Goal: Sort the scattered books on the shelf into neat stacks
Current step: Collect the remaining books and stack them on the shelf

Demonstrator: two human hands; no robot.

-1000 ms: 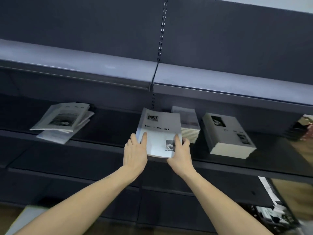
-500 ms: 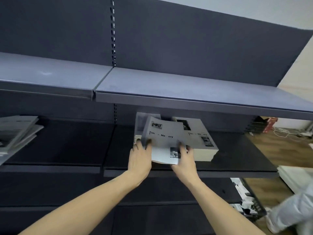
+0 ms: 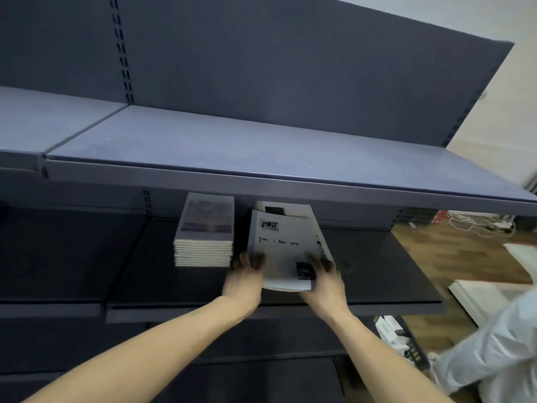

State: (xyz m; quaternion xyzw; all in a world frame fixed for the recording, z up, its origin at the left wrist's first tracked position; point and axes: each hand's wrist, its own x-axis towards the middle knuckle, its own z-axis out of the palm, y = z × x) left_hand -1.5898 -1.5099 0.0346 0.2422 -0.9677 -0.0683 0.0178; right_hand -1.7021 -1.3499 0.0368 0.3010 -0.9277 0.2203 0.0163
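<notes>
A: While the dark grey metal middle shelf (image 3: pixel 377 274) carries everything that counts here, what sits on it?

B: Two piles. A squared stack of thin white-edged booklets with a dim purplish cover (image 3: pixel 205 234) stands on the shelf's left part. Just right of that stack is a second pile of white books (image 3: pixel 293 209), and on it lies the white softcover book printed "Tim… Me…ory" (image 3: pixel 280 251), turned a little askew from the pile beneath.

A: How much of that pile shows?

B: Little. The top book covers most of it; only a far strip and a sliver along the right side peek out. The pale grey upper shelf board (image 3: pixel 232 152) cuts off the back of both piles. The title has gaps I cannot read, and the cover's small dark pictures are blurred.

A: And the hands?

B: Both bare arms reach up to the near end of the top book. The left hand (image 3: pixel 244 282) holds its near left corner, thumb on the cover, fingers curled round the edge. The right hand (image 3: pixel 327 283) holds the near right corner the same way, thumb by the dark picture. The fingertips are shadowed and smeared, so what lies under the book I cannot tell.

A: Anything right of the shelf?

B: A wooden floor (image 3: pixel 430 245) with white cables, and a blurred pale sleeve (image 3: pixel 494 350) at the lower corner.
</notes>
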